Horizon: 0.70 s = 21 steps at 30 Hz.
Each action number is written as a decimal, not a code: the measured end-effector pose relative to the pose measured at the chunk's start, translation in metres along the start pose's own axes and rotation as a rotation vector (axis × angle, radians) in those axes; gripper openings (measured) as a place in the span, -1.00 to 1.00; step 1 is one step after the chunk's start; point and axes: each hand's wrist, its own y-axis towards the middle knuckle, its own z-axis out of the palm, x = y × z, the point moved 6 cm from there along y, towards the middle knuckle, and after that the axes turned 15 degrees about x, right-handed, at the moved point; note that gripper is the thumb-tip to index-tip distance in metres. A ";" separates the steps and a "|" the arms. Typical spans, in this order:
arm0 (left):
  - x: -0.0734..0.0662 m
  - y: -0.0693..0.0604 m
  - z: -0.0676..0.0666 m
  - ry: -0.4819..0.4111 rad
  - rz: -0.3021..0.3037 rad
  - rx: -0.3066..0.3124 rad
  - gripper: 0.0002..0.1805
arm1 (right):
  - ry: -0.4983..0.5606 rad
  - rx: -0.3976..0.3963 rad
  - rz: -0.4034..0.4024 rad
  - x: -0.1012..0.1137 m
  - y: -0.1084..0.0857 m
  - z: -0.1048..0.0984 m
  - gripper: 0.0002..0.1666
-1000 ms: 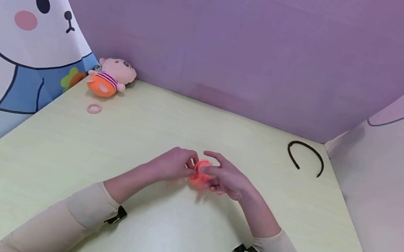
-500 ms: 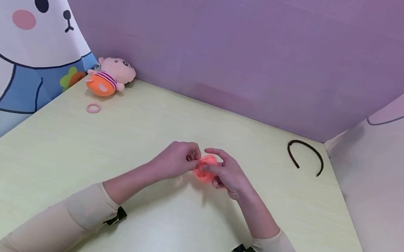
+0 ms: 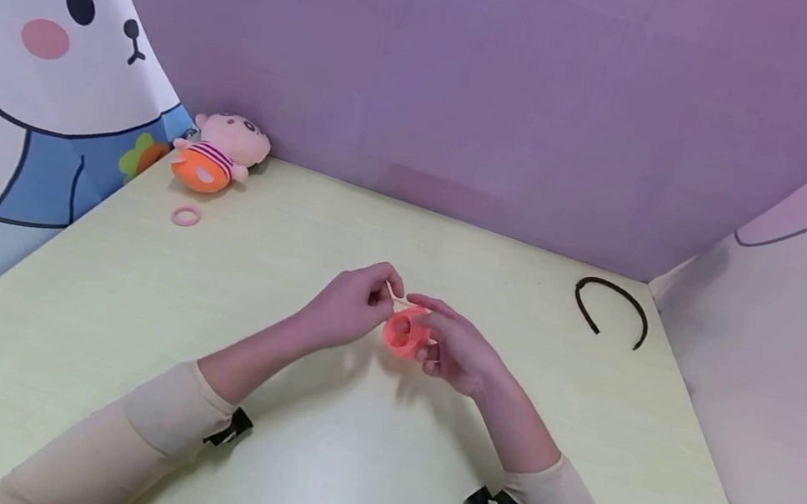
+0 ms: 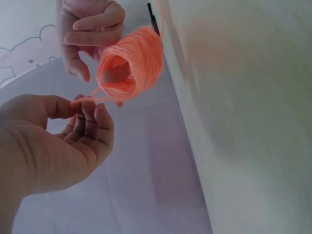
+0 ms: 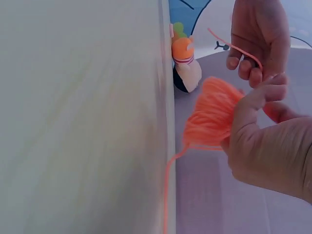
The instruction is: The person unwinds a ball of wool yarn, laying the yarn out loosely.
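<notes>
A hollow roll of orange-pink yarn [image 3: 396, 337] is held above the middle of the table by my right hand [image 3: 462, 353]; in the left wrist view a finger shows inside the roll [image 4: 139, 63]. Between thumb and fingertips my left hand [image 3: 347, 308] pinches a strand that runs to the roll. That strand's loose end [image 5: 226, 43] sticks out past the left hand [image 5: 263, 36] in the right wrist view. Another strand [image 5: 166, 190] hangs down from the roll's other end. The right hand [image 5: 273, 146] has its fingers bent round the roll.
A plush toy [image 3: 214, 157] with orange bottoms lies at the table's back left corner, with a pink ring [image 3: 186, 216] in front of it. A dark headband [image 3: 621, 291] lies at the back right. A purple wall [image 3: 469, 84] stands behind the table [image 3: 317, 460].
My left hand has moved up and slightly away from the roll, drawing a strand with it. The roll has turned so that its hollow end shows, and the right hand has shifted slightly.
</notes>
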 end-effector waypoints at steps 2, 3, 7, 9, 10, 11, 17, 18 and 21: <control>-0.001 0.000 -0.002 -0.022 0.003 0.002 -0.77 | 0.094 0.006 -0.020 0.001 0.000 0.000 -0.38; -0.001 -0.001 -0.003 -0.035 0.003 0.004 -0.77 | 0.140 0.001 -0.032 0.001 0.000 -0.001 -0.38; 0.000 -0.001 -0.005 -0.082 0.006 0.013 -0.75 | 0.294 -0.053 -0.084 0.003 -0.001 -0.005 -0.50; -0.001 -0.001 -0.006 -0.087 0.007 0.014 -0.76 | 0.319 -0.080 -0.110 0.004 -0.001 -0.007 -0.55; -0.001 -0.001 -0.007 -0.089 0.009 0.014 -0.76 | 0.327 -0.091 -0.124 0.004 -0.001 -0.008 -0.56; -0.001 -0.001 -0.007 -0.088 0.009 0.014 -0.76 | 0.327 -0.106 -0.135 0.005 -0.001 -0.009 -0.55; 0.003 -0.001 -0.014 -0.091 -0.032 0.001 -0.77 | 0.308 -0.171 -0.177 0.006 -0.001 -0.014 -0.48; 0.004 -0.001 -0.016 -0.092 -0.048 -0.005 -0.78 | 0.304 -0.175 -0.182 0.006 -0.001 -0.014 -0.49; 0.010 -0.001 -0.022 -0.083 -0.102 -0.020 -0.78 | 0.296 -0.194 -0.193 0.007 -0.002 -0.015 -0.54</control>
